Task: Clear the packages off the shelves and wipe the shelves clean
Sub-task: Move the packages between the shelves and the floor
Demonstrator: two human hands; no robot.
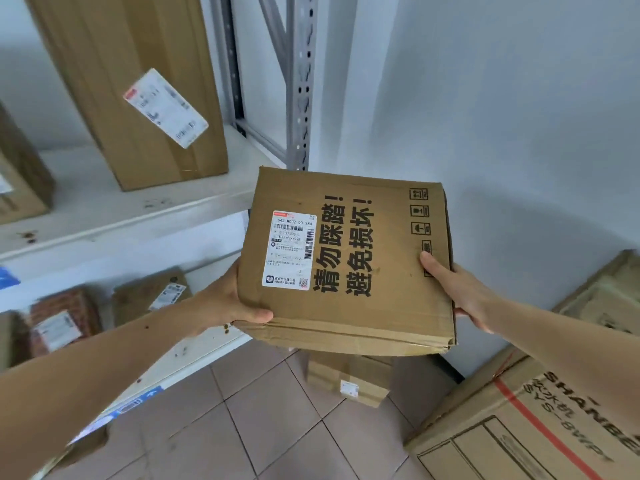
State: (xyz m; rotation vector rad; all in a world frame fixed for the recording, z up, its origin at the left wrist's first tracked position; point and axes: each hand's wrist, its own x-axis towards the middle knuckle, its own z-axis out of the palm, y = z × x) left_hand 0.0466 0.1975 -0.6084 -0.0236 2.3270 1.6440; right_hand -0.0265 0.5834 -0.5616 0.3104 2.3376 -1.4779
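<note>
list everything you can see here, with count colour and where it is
held box: 1, brown with black print and a white label, in the air beside the shelves, between both hands
tall box: 1, brown with a white label, standing on the upper shelf
upper shelf: 1, white, spotted with dirt, on the left
side box: 1, brown, at the left edge of the upper shelf
lower packages: about 3, brown with white labels, blurred, on the lower shelf
floor box: 1, brown, on the tiles under the held box
big boxes: 2, brown, one with a red stripe, bottom right
post: 1, grey, perforated
left hand: grips the held box's left edge
right hand: grips its right edge
</note>
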